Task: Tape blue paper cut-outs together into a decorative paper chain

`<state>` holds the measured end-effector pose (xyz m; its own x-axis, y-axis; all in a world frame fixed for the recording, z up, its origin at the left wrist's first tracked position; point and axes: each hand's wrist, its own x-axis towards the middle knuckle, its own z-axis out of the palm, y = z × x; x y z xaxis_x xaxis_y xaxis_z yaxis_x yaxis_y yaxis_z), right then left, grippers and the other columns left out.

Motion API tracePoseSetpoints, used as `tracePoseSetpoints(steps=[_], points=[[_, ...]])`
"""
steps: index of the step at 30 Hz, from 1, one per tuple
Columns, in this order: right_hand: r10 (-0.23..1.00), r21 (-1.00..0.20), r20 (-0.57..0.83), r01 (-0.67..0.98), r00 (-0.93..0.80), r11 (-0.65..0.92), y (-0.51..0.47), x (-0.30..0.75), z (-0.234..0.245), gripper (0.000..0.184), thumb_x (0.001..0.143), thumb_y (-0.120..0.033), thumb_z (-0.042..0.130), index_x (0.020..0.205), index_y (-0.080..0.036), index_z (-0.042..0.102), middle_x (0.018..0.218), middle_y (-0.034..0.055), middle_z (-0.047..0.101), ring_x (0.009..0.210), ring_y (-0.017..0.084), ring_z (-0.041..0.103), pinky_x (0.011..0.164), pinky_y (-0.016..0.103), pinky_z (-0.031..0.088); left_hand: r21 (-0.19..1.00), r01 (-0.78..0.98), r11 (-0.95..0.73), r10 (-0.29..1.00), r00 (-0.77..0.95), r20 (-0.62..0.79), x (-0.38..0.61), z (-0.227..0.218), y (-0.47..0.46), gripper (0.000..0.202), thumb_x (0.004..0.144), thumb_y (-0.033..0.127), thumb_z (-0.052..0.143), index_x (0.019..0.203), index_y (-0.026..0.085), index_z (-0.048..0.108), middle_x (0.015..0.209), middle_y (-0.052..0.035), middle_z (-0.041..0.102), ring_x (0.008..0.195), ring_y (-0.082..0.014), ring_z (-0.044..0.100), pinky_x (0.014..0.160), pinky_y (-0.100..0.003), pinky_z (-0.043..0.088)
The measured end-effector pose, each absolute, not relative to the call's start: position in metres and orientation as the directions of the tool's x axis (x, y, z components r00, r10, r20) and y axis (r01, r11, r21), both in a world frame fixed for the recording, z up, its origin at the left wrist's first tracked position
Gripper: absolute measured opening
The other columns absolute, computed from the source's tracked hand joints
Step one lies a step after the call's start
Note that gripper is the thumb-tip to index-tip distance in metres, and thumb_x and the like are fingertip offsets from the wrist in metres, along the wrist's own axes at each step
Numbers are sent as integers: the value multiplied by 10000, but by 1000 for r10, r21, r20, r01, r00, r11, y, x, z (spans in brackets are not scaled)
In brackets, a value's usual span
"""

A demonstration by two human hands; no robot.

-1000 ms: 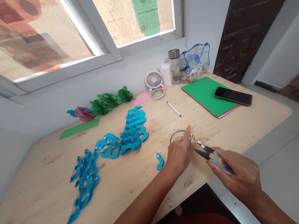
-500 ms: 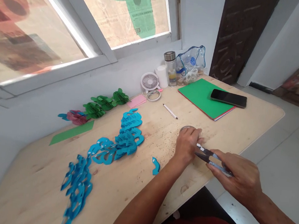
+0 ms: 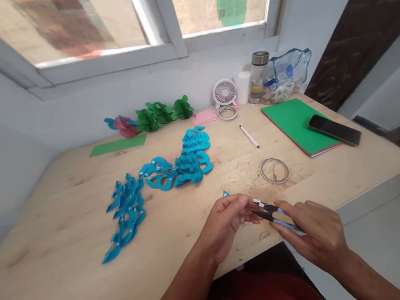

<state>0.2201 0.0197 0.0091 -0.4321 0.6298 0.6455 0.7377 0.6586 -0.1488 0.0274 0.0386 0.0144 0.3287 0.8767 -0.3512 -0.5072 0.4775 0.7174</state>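
Note:
My right hand (image 3: 314, 229) grips a pair of thread snips (image 3: 269, 213), its blades pointing left and slightly apart. Small white bits (image 3: 257, 202), which look like tape, cling to the upper blade. At the blade tips, the curled fingers of my left hand (image 3: 221, 223) are pinched together; whatever they may hold is too small to make out. Just beyond that hand a loose blue paper piece (image 3: 226, 193) peeks out, mostly covered. A roll of clear tape (image 3: 274, 181) lies flat behind both hands. To the left stretches a chain of blue cut-paper shapes (image 3: 189, 168) dotted with white bits.
Green paper clusters (image 3: 159, 113), a pink one (image 3: 126, 126) and a green strip (image 3: 118, 145) line the wall side. Farther right are a fan (image 3: 224, 93), another tape roll (image 3: 226, 118), a bottle (image 3: 257, 82), a pen (image 3: 249, 136), green sheets (image 3: 294, 121) and a phone (image 3: 334, 130).
My left hand has left the tape roll and come nearer to me, to the snips' tips, uncovering the roll. The snips stay in my right hand. The view has shifted.

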Motion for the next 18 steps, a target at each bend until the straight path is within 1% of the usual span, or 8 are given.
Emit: tracePoseSetpoints(steps=[3, 7, 10, 13, 18], points=[[631, -141, 621, 726, -465, 673, 17, 211, 10, 235, 849, -251, 633, 1062, -161, 589, 617, -10, 645, 473, 123, 504, 492, 274, 349, 725, -510, 462, 886, 311, -345, 18, 17, 35, 212, 730, 335, 694, 711, 124, 703, 723, -90, 685, 707, -187, 613, 700, -312, 460], [623, -129, 600, 708, -501, 694, 15, 203, 11, 240, 845, -251, 634, 1064, -164, 587, 629, -14, 645, 469, 115, 492, 490, 274, 344, 781, -469, 411, 908, 290, -303, 6, 19, 32, 213, 723, 333, 691, 710, 122, 713, 700, -81, 675, 684, -175, 595, 683, -299, 450], [627, -124, 582, 706, -517, 697, 15, 198, 13, 235, 848, -259, 634, 1056, -161, 587, 609, -23, 618, 469, 114, 476, 490, 271, 336, 835, -418, 359, 928, 257, -271, -1, 20, 30, 181, 720, 307, 697, 710, 129, 726, 683, -63, 674, 678, -163, 591, 679, -283, 446], [632, -116, 560, 704, -536, 700, 15, 196, 14, 227, 856, -268, 624, 1050, -156, 591, 584, -30, 587, 469, 115, 463, 490, 269, 324, 878, -363, 312, 945, 215, -247, -6, 20, 28, 124, 708, 263, 717, 723, 142, 734, 698, -48, 692, 692, -156, 612, 710, -277, 452], [624, -111, 547, 691, -558, 714, 17, 196, 13, 234, 855, -274, 614, 1065, -170, 600, 603, -26, 611, 465, 110, 466, 501, 266, 330, 940, -245, 239, 966, 158, -204, -10, 22, 27, 83, 703, 235, 719, 709, 157, 748, 708, -46, 703, 691, -162, 614, 692, -278, 471]])
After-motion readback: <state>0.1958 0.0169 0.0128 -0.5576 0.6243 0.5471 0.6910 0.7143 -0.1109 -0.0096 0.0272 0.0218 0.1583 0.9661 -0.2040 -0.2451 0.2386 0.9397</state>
